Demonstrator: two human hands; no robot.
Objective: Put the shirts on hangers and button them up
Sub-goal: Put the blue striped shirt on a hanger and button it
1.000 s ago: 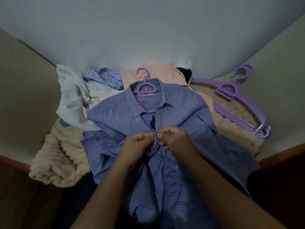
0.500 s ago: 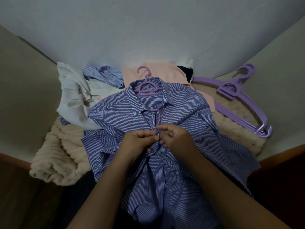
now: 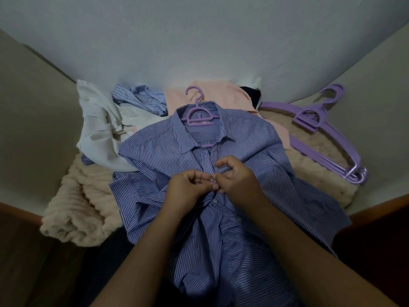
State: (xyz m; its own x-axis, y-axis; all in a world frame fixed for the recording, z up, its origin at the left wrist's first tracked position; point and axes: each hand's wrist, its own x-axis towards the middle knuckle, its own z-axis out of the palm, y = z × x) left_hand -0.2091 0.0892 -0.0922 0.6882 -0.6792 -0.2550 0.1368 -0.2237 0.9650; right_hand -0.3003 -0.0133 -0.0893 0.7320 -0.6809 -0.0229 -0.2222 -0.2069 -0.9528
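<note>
Item 1. Two bare forearms enter from the lower edge and meet over the middle of the garment.

Item 2. Left hand (image 3: 188, 187): fingers (image 3: 200, 176) curled, pinching the shirt's front edge at a small pale button (image 3: 211, 179). Right hand (image 3: 236, 177): fingers curled likewise, pinching the facing edge of the placket just beside the same button. The two hands touch at the fingertips.

Item 3. Blue striped shirt (image 3: 276, 196): lies face up on a dark surface, its lower part spilling toward the viewer, its upper part resting on the blanket. Long axis runs near to far; collar at the far end, hem at the near end. Front edges lie close together above the hands; whether buttons there are fastened cannot be told. Two more buttons show below the hands along the placket. Sleeves lie rumpled to either side.

Item 4. Purple hanger (image 3: 199, 116): seated inside the collar, hook pointing away from the viewer and curling left.

Item 5. Cream knitted blanket (image 3: 73, 218): under the shirt's shoulders, spreading left and right.

Item 6. Stack of spare purple hangers (image 3: 327, 138): on the blanket to the right, well apart from the shirt's collar, hooks at the far end.

Item 7. Far pile against the wall: white shirt (image 3: 99, 129) at left, light blue striped shirt (image 3: 141, 99) beside it, peach garment (image 3: 221, 94) behind the collar, dark garment (image 3: 252, 94) at its right.
</note>
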